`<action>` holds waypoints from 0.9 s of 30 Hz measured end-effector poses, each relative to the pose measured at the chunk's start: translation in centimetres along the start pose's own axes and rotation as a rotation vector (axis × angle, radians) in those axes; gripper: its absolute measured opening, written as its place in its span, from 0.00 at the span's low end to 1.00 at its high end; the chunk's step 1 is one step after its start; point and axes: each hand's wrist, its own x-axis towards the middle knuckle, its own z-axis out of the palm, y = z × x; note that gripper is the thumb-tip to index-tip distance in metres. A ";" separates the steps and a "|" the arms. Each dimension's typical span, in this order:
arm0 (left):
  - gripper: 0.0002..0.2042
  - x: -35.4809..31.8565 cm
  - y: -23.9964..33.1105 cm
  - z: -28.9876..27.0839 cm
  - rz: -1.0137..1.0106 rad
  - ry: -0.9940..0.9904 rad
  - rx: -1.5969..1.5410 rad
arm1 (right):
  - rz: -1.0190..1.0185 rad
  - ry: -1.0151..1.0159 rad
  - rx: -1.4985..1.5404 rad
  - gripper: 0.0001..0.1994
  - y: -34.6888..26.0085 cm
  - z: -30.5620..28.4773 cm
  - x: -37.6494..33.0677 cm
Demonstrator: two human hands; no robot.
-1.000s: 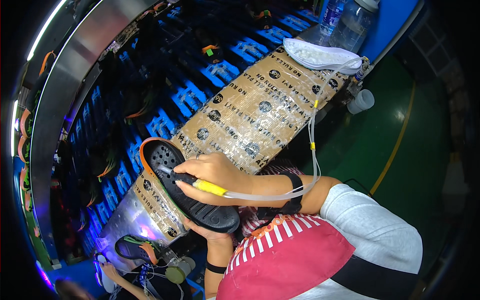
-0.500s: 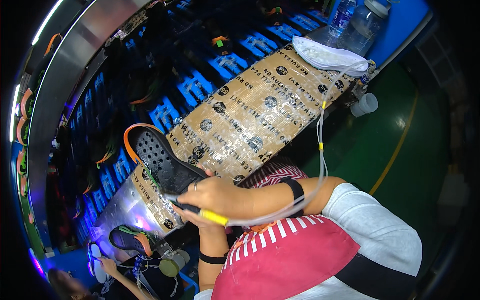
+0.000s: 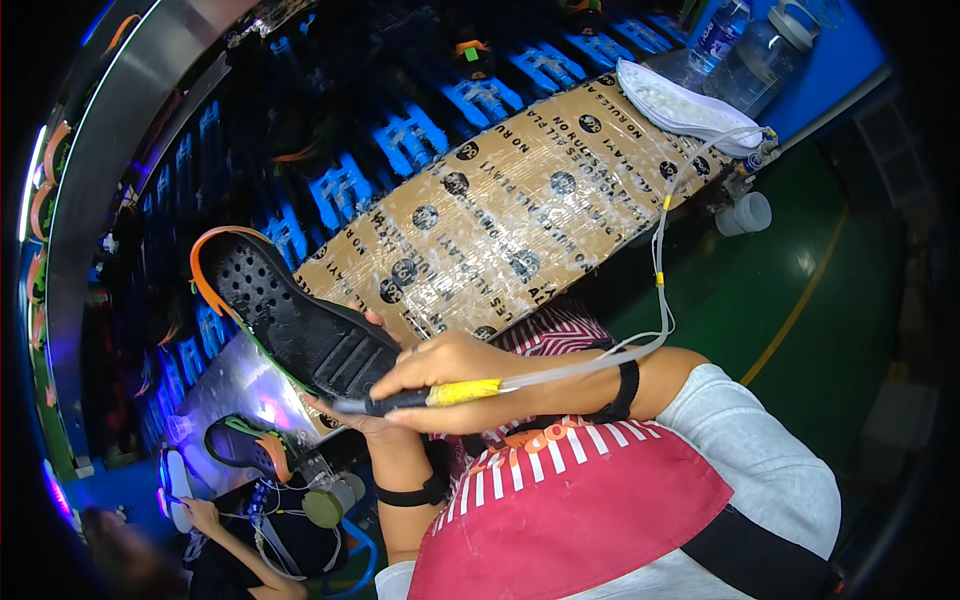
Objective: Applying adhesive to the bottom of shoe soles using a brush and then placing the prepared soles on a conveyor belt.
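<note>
Right fingers [image 3: 415,362]: curled and pinched together round a slim applicator tool [image 3: 440,395] with black tip and yellow barrel, centre of frame; a clear tube [image 3: 655,300] runs from it toward the upper right.
Left fingers: mostly hidden beneath the sole; tips show at its lower edge, so they appear closed under it in support. Exact grip cannot be told.
Right hand [image 3: 440,365]: above the heel end of the sole, tool tip touching or just beside the sole's lower edge.
Left hand [image 3: 350,415]: palm up under the sole, just left of centre.
Shoe sole [image 3: 300,325]: black, orange rim, tread side up, tilted from upper left down to centre; held off the bench.
Handling (judgement): light, flexible rubber or foam; likely bends if held by one end. Best cradled under the mid-section or heel, thumb at the rim, clear of any wet face.
Bench [image 3: 500,225]: long taped cardboard cover, running centre to upper right.
Surroundings: white insole [image 3: 680,105] on the bench's far end, bottles [image 3: 750,50] upper right, another person's hand [image 3: 205,515] near a dark shoe [image 3: 240,445] lower left.
</note>
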 end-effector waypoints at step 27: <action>0.40 1.3 5.0 1.6 0.048 0.045 0.170 | -0.073 -0.393 -0.090 0.13 1.2 -1.8 -1.9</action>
